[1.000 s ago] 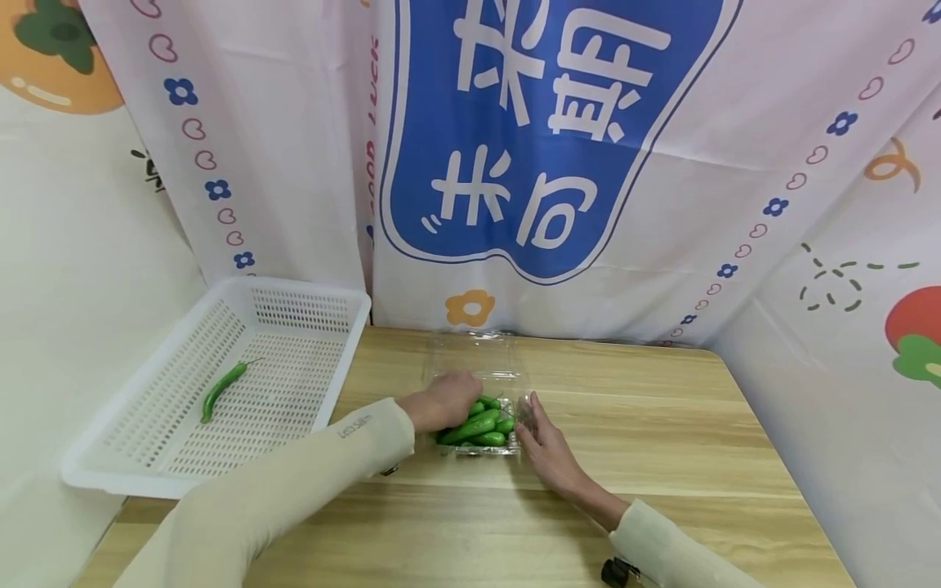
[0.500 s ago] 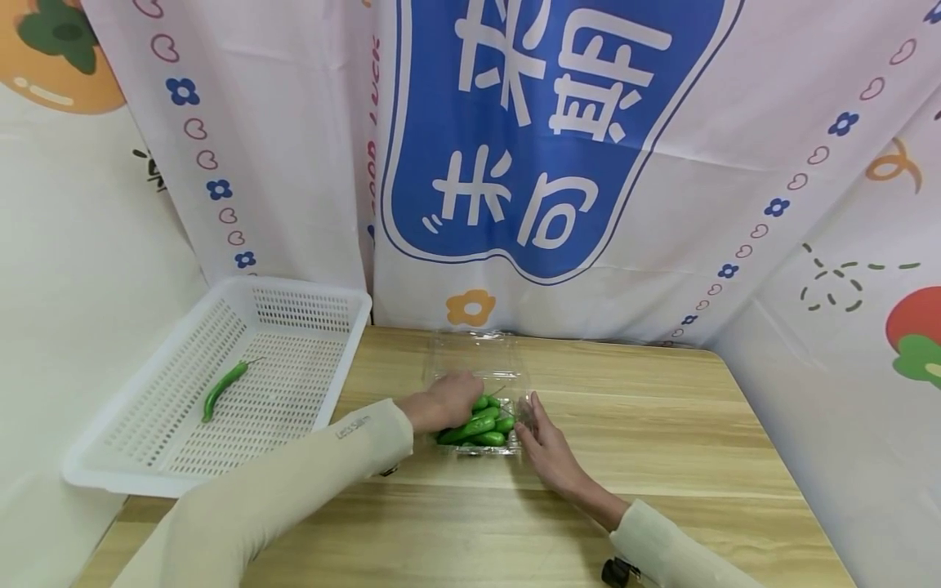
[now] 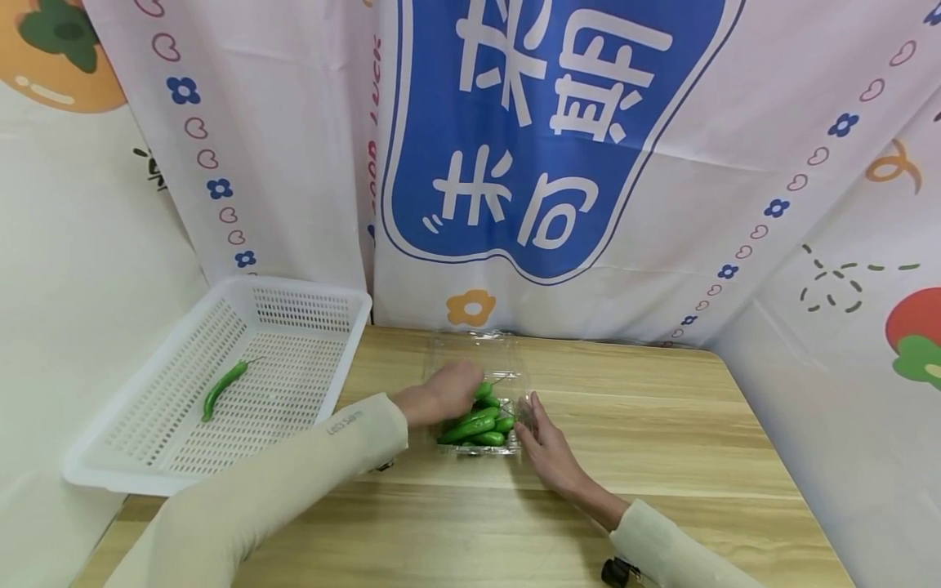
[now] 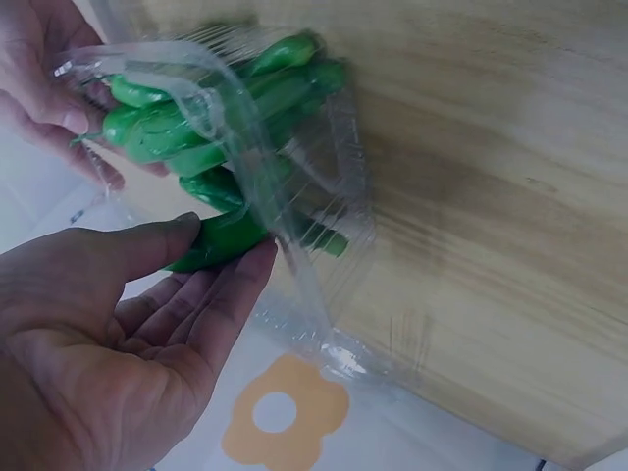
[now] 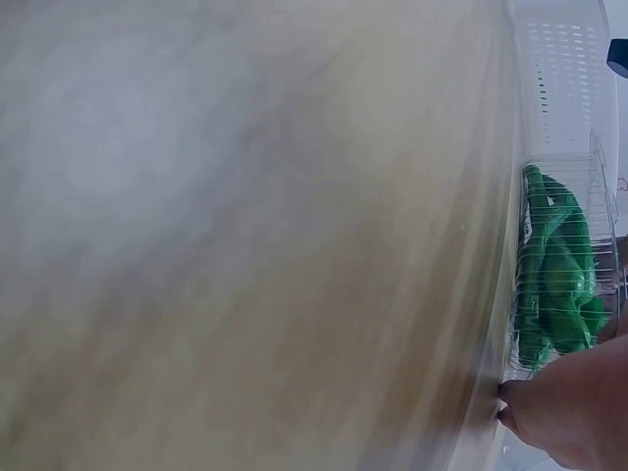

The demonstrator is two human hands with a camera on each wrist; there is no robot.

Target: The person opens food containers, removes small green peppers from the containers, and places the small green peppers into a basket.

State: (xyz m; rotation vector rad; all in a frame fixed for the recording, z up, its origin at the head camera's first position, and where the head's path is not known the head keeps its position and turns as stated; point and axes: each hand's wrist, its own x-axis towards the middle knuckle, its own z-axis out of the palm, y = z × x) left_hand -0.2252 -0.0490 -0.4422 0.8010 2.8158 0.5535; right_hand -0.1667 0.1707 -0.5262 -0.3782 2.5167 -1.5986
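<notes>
Basket point(image 3: 95, 478) at left of worktop point(image 3: 625, 408); one pepper point(image 3: 223, 383) in it. Container point(image 3: 481, 450) right of basket, toward rear; peppers point(image 3: 478, 426) inside, lid point(image 3: 470, 351) behind. Left hand point(image 3: 448, 392) over container's left side, right hand point(image 3: 547, 457) at its right wall. Banner point(image 3: 662, 245) behind worktop.

Transparent box point(image 3: 485, 451): passage at six o'clock over counter point(image 3: 500, 523); obstructions: raised lid point(image 3: 474, 351) at twelve, right hand point(image 3: 553, 457) four, left hand point(image 3: 450, 392) ten.
</notes>
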